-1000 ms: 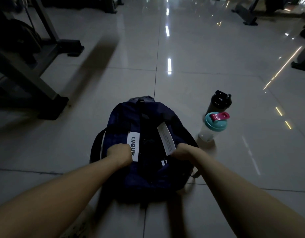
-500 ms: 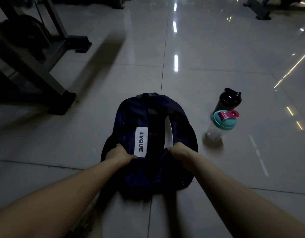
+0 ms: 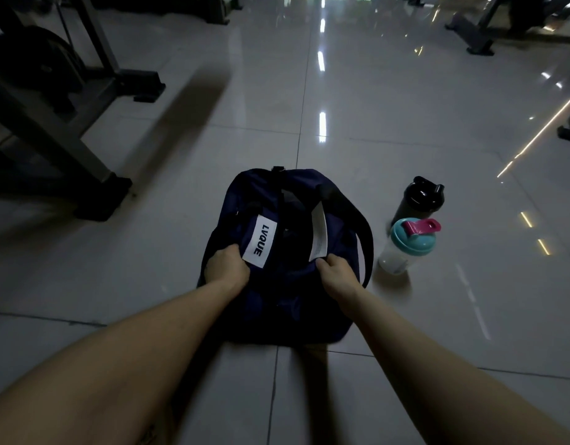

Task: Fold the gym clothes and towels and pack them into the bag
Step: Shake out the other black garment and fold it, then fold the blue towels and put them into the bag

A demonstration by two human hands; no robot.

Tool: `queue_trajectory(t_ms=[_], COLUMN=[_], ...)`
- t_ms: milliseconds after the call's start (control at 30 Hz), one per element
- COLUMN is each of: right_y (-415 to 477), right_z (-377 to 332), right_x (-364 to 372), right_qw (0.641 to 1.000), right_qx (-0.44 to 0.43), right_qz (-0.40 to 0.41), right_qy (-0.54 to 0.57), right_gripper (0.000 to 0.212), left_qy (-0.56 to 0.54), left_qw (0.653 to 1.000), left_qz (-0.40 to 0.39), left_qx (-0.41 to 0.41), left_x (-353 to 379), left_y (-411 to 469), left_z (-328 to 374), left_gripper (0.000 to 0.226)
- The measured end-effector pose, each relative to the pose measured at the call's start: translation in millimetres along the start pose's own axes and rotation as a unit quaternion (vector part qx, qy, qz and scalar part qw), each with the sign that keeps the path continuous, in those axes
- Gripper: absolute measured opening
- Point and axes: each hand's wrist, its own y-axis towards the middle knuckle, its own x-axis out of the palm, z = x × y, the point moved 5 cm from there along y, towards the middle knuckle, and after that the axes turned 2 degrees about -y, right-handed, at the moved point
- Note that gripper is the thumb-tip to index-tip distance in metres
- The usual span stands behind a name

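Note:
A dark navy gym bag lies on the tiled floor in front of me, with a white LVQUE label on its left side and a white tag on its right. My left hand grips the bag's fabric just left of the label. My right hand grips the fabric at the lower end of the white tag. The top opening runs between my hands; its inside is too dark to see. No clothes or towels show.
Two shaker bottles stand right of the bag: a clear one with a teal lid and a black one behind it. A weight machine frame stands at the left. More equipment bases sit far right.
Both hands kept their grip on the bag while its two sides came closer together. The view shifted, so the bag and bottles sit slightly further right in the frame.

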Motion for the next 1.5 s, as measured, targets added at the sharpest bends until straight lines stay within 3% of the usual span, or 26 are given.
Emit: queue_trajectory(t_ms=[67, 200, 267, 433, 667, 833, 933, 1133, 1267, 1367, 1500], right_y=[1.5, -6.5, -17.7, -46.3, -109.3, -163.6, -200.5, -256.8, -277.9, -269.6, -246.6], right_z=[1.5, -1.0, -9.0, -29.0, -45.5, -36.4, -18.8, 57.6, 137.8, 214.8, 290.6], right_x=[-2.1, -5.0, -12.2, -53.9, -170.2, -273.2, -332.0, -432.2, -456.6, -476.0, -486.4], right_qw=[0.998, 0.980, 0.969, 0.954, 0.955, 0.940, 0.920, 0.889, 0.894, 0.891, 0.889], right_qx=[0.000, -0.017, -0.039, -0.069, -0.086, -0.036, 0.012, 0.138, 0.236, 0.279, 0.310], right_qz=[-0.017, -0.046, -0.037, -0.027, 0.039, 0.115, 0.164, 0.236, 0.186, 0.203, 0.169], right_qy=[-0.055, -0.191, -0.240, -0.289, -0.281, -0.320, -0.356, -0.366, -0.333, -0.294, -0.291], right_gripper=[0.028, 0.021, 0.019, 0.018, 0.013, 0.023, 0.019, 0.028, 0.050, 0.032, 0.039], left_qy=[0.049, 0.174, 0.199, 0.208, 0.188, 0.176, 0.136, 0.112, 0.133, 0.165, 0.176], left_qw=[0.998, 0.984, 0.979, 0.975, 0.970, 0.943, 0.939, 0.889, 0.856, 0.835, 0.801], left_qz=[-0.024, -0.042, -0.033, -0.014, 0.005, 0.017, -0.023, -0.101, -0.154, -0.184, -0.237], left_qx=[-0.015, -0.012, 0.011, 0.077, 0.155, 0.281, 0.314, 0.432, 0.475, 0.491, 0.521], left_x=[3.8, 13.4, 6.9, -29.3, -72.6, -71.1, -52.0, 23.6, 98.4, 156.5, 230.7], left_y=[-5.7, -26.7, -36.6, -65.8, -134.1, -187.7, -217.3, -275.4, -303.8, -303.4, -302.6], left_z=[4.5, 21.4, 36.7, 88.4, 210.5, 318.0, 367.6, 462.4, 489.5, 503.5, 526.1], left_gripper=[0.027, 0.067, 0.073, 0.069, 0.052, 0.047, 0.043, 0.042, 0.047, 0.049, 0.049])
